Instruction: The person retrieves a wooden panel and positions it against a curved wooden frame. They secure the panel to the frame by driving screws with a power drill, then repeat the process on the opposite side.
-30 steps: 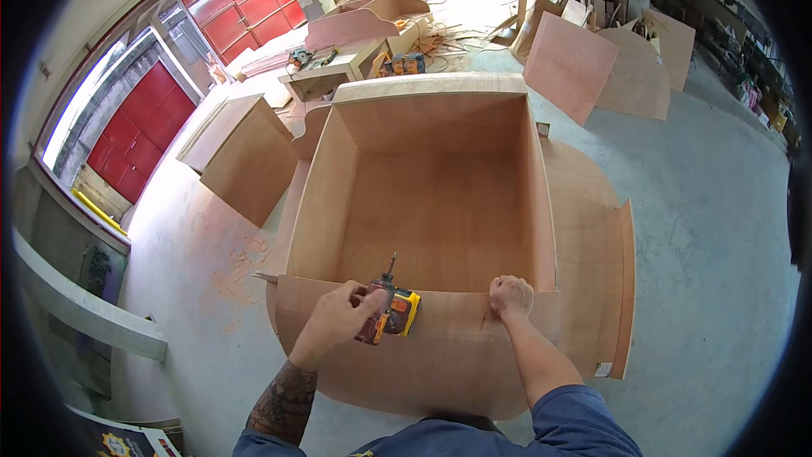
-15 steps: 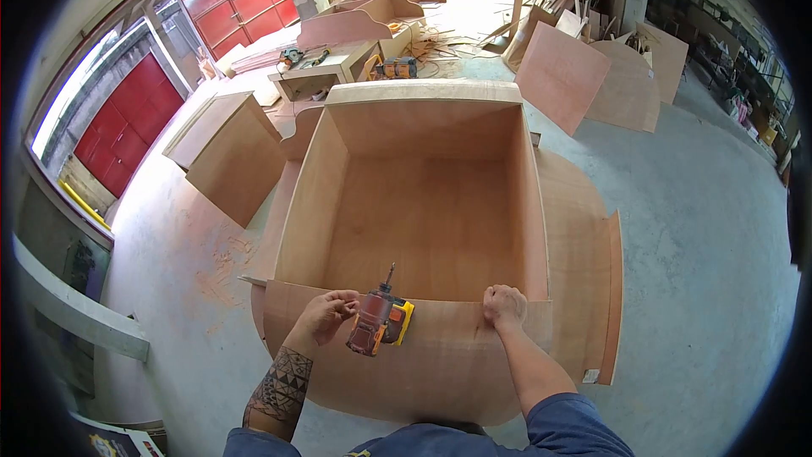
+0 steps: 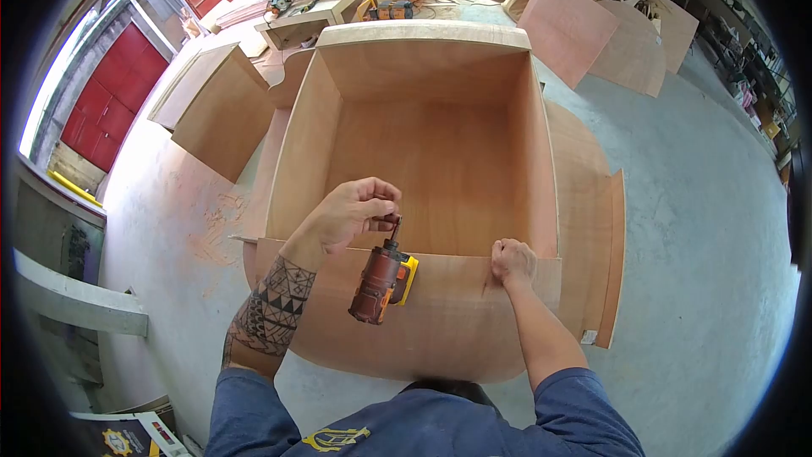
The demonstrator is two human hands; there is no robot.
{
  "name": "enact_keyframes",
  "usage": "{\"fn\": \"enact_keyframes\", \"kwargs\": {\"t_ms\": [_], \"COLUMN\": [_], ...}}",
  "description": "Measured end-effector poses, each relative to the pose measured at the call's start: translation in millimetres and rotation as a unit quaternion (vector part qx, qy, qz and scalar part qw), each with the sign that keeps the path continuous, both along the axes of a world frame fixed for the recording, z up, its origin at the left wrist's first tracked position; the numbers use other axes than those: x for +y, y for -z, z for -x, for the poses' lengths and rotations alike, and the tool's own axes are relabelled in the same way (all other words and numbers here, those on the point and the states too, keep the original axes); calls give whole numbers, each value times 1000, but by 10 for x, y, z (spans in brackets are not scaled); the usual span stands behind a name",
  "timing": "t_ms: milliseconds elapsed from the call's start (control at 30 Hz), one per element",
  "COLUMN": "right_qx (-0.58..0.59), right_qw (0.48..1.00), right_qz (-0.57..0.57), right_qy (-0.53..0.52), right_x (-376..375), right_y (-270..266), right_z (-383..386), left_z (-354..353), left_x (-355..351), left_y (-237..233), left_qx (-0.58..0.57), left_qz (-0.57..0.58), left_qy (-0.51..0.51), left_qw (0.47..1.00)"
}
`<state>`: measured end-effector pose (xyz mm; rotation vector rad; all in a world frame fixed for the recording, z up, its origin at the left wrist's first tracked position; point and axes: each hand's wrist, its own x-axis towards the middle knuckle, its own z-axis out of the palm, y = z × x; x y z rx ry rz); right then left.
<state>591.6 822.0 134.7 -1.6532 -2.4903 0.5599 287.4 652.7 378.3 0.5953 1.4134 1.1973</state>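
A cordless drill (image 3: pixel 377 288) with a dark red-brown body and yellow base lies on the curved plywood panel (image 3: pixel 448 313), its bit pointing away from me. My left hand (image 3: pixel 359 211) is closed in a pinch right at the bit's tip. A small dark piece shows by the fingertips, too small to name. My right hand (image 3: pixel 513 262) is a closed fist resting on the panel near its far edge; anything inside it is hidden. Beyond the edge opens a large plywood box (image 3: pixel 423 169) with tall sides.
Another plywood box (image 3: pixel 224 110) stands on the left, with wood shavings (image 3: pixel 218 228) on the floor. A curved board (image 3: pixel 579 211) lies along the right side. Plywood sheets (image 3: pixel 571 30) lean at the back right. A second power tool (image 3: pixel 389 10) sits behind the box.
My left hand has moved from beside the drill forward and right to the bit's tip. My right fist stays on the panel. The view has tilted downward.
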Motion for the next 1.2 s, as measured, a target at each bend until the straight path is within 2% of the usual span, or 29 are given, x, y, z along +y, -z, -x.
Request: {"fn": "enact_keyframes", "kwargs": {"t_ms": [133, 567, 667, 733, 800, 867, 933, 1000, 1033, 1100, 1133, 1167, 1200], "right_qx": [-1, -4, 44, 45, 42, 26, 30, 15, 5, 4, 5, 6, 12], "right_qw": [1000, 1000, 998, 998, 998, 999, 999, 1000, 999, 999, 999, 999, 999], "right_qz": [-7, -21, -47, -45, -35, -24, 0, 21, 41, 45, 46, 47, 44], "right_qy": [-4, 9, 3, 10, 17, 35, 16, 15, 3, 3, -3, -3, -4], "right_x": [-1, -3, 7, 6, -14, -19, -19, -28, -31, -19, -16, -21, -18], "right_y": [-13, 42, 182, 191, 157, 83, 37, -84, -124, -135, -129, -119, -108], "right_z": [10, 22, -4, -5, 7, 21, 14, -1, 1, 6, 10, 11, 9], "left_z": [4, 126, 119, 154, 411, 162, 155, -134, -316, -674, -821, -893, -1056], "left_x": [174, 184, 115, -65, -413, -835, -1246, -1565, -1618, -1710, -1704, -1702, -1469], "left_y": [-39, -28, 21, 107, 548, 376, 693, 865, 932, 1120, 1296, 1407, 1355], "left_qx": [102, 72, 34, 13, 119, -11, 113, 166, 163, 282, 236, 236, 274], "left_qz": [30, 59, 51, 18, -9, 86, 75, 22, 23, -9, 46, 47, -43], "left_qy": [71, 143, 173, 112, 177, 155, 273, 197, 203, 50, -31, -30, -81], "left_qw": [992, 985, 983, 993, 977, 984, 952, 966, 965, 958, 970, 970, 957]}}
